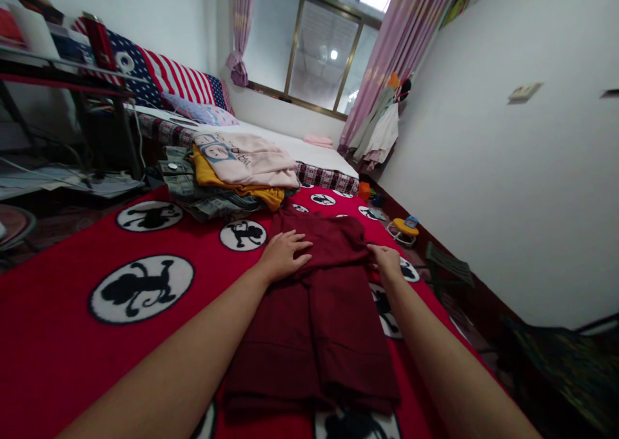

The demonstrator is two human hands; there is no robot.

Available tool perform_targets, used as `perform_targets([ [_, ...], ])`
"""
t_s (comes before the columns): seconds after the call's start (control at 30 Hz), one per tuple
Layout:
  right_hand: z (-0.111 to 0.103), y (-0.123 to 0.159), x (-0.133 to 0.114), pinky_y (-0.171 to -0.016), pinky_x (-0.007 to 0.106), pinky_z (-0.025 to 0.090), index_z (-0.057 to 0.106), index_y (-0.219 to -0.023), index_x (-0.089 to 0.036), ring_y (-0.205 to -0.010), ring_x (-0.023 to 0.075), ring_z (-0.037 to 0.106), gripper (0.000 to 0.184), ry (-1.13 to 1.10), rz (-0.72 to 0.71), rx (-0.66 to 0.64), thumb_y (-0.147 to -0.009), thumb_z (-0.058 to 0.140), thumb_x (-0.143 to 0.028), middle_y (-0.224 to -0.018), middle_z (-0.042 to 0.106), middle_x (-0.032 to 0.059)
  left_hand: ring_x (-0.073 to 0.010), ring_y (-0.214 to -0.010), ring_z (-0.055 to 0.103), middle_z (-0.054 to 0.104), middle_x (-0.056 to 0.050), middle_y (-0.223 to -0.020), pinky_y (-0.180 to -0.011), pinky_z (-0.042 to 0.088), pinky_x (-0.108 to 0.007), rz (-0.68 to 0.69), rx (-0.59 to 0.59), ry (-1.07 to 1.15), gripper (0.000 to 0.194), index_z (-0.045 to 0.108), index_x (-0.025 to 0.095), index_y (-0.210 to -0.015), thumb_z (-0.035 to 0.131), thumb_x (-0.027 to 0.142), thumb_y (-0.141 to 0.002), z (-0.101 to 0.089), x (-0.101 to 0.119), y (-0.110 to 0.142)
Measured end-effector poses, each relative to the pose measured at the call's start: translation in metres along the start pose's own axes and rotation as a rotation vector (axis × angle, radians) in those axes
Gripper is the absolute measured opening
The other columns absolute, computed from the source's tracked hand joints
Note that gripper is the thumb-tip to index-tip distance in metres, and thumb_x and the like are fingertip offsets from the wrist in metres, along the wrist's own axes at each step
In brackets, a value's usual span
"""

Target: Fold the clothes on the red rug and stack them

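Observation:
A dark red garment point(348, 336), which looks like a sweatshirt, lies in front of me with its far part folded over and two panels side by side toward me. My left hand point(285, 256) rests flat on its far left part, fingers stretched out and a little apart. At the far right edge, my right hand point(385, 260) pinches the cloth between thumb and fingers. Under the garment spreads a red blanket point(62, 297) with black monkey figures in white circles. Some of the garment's far folds are hard to make out.
Beyond my left hand lies a stack of folded clothes, with a pale pink top point(256, 158) over a mustard one point(271, 196) and denim. A bed point(294, 144) stands under the window. Along the right wall are a yellow stool point(405, 227) and a dark folding chair point(449, 265).

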State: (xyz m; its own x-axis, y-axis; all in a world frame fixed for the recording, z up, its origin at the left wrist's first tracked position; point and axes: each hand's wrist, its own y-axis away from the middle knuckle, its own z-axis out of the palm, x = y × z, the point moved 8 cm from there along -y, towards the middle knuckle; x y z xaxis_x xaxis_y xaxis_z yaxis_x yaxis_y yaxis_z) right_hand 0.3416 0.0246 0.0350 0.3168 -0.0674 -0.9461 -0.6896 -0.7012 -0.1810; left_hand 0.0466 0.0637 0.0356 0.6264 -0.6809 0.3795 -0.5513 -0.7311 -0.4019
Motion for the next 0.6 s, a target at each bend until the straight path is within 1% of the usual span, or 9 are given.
perform_targets([
  [0.13, -0.006, 0.003, -0.01, -0.062, 0.027, 0.055, 0.039, -0.07, -0.024, -0.061, 0.0135, 0.061, 0.016, -0.296, -0.004, 0.246, -0.072, 0.053, -0.032, -0.061, 0.056, -0.0048, -0.0277, -0.139, 0.038, 0.05, -0.003, -0.145, -0.115, 0.027, -0.051, -0.009, -0.043, 0.01, 0.044, 0.062, 0.031, -0.129, 0.05, 0.049, -0.091, 0.004, 0.001, 0.0],
  [0.27, 0.0, 0.01, -0.026, -0.069, 0.03, 0.056, 0.037, -0.072, -0.025, -0.07, 0.0148, 0.061, 0.022, -0.433, -0.049, 0.341, -0.07, 0.055, -0.036, -0.067, 0.055, -0.0049, -0.0281, -0.138, 0.04, 0.052, -0.005, -0.144, -0.115, 0.027, -0.052, -0.022, -0.007, 0.062, 0.044, 0.062, 0.029, -0.127, 0.053, 0.05, -0.09, 0.003, -0.001, 0.0],
  [0.3, 0.005, 0.014, -0.034, -0.071, 0.03, 0.055, 0.039, -0.072, -0.024, -0.071, 0.0151, 0.061, 0.023, -0.433, -0.087, 0.313, -0.069, 0.058, -0.037, -0.068, 0.055, -0.0047, -0.0275, -0.137, 0.042, 0.052, -0.006, -0.143, -0.114, 0.029, -0.05, -0.035, 0.024, 0.101, 0.045, 0.062, 0.027, -0.128, 0.053, 0.05, -0.09, 0.001, -0.003, -0.001],
  [0.33, 0.014, 0.02, -0.043, -0.073, 0.031, 0.055, 0.043, -0.073, -0.023, -0.072, 0.0156, 0.061, 0.024, -0.408, -0.148, 0.239, -0.067, 0.061, -0.037, -0.07, 0.057, -0.004, -0.0263, -0.135, 0.044, 0.053, -0.008, -0.142, -0.114, 0.031, -0.047, -0.051, 0.073, 0.158, 0.047, 0.06, 0.025, -0.13, 0.053, 0.05, -0.09, -0.003, -0.006, -0.001],
  [0.4, 0.04, 0.037, -0.064, -0.08, 0.033, 0.053, 0.05, -0.076, -0.021, -0.08, 0.0178, 0.063, 0.027, -0.33, -0.3, -0.015, -0.066, 0.068, -0.039, -0.08, 0.065, 0.0, -0.0229, -0.131, 0.048, 0.054, -0.01, -0.14, -0.112, 0.035, -0.04, -0.094, 0.228, 0.298, 0.048, 0.056, 0.02, -0.133, 0.049, 0.046, -0.093, -0.016, -0.014, -0.001],
  [0.47, 0.063, 0.059, -0.075, -0.087, 0.036, 0.051, 0.056, -0.08, -0.02, -0.093, 0.0207, 0.065, 0.028, -0.265, -0.406, -0.251, -0.069, 0.069, -0.042, -0.098, 0.07, 0.0069, -0.0208, -0.128, 0.051, 0.056, -0.012, -0.136, -0.111, 0.038, -0.037, -0.147, 0.427, 0.411, 0.045, 0.054, 0.016, -0.132, 0.045, 0.039, -0.095, -0.032, -0.024, 0.004],
  [0.5, 0.068, 0.066, -0.077, -0.09, 0.037, 0.05, 0.058, -0.082, -0.019, -0.098, 0.0217, 0.065, 0.028, -0.246, -0.423, -0.297, -0.073, 0.067, -0.044, -0.106, 0.07, 0.0098, -0.0207, -0.127, 0.051, 0.057, -0.013, -0.134, -0.11, 0.039, -0.036, -0.174, 0.522, 0.437, 0.043, 0.054, 0.015, -0.131, 0.043, 0.037, -0.096, -0.04, -0.029, 0.007],
  [0.53, 0.068, 0.071, -0.076, -0.091, 0.038, 0.05, 0.06, -0.083, -0.018, -0.1, 0.0223, 0.065, 0.028, -0.23, -0.43, -0.293, -0.075, 0.065, -0.045, -0.11, 0.07, 0.0118, -0.0209, -0.126, 0.052, 0.057, -0.014, -0.132, -0.11, 0.039, -0.036, -0.198, 0.601, 0.443, 0.042, 0.054, 0.014, -0.13, 0.042, 0.036, -0.096, -0.046, -0.033, 0.011],
  [0.6, 0.062, 0.074, -0.074, -0.092, 0.039, 0.049, 0.063, -0.087, -0.017, -0.099, 0.0229, 0.066, 0.03, -0.181, -0.447, -0.223, -0.079, 0.061, -0.046, -0.108, 0.071, 0.0132, -0.0212, -0.125, 0.051, 0.057, -0.014, -0.13, -0.11, 0.038, -0.036, -0.22, 0.704, 0.418, 0.04, 0.054, 0.014, -0.127, 0.042, 0.035, -0.096, -0.054, -0.036, 0.017],
])
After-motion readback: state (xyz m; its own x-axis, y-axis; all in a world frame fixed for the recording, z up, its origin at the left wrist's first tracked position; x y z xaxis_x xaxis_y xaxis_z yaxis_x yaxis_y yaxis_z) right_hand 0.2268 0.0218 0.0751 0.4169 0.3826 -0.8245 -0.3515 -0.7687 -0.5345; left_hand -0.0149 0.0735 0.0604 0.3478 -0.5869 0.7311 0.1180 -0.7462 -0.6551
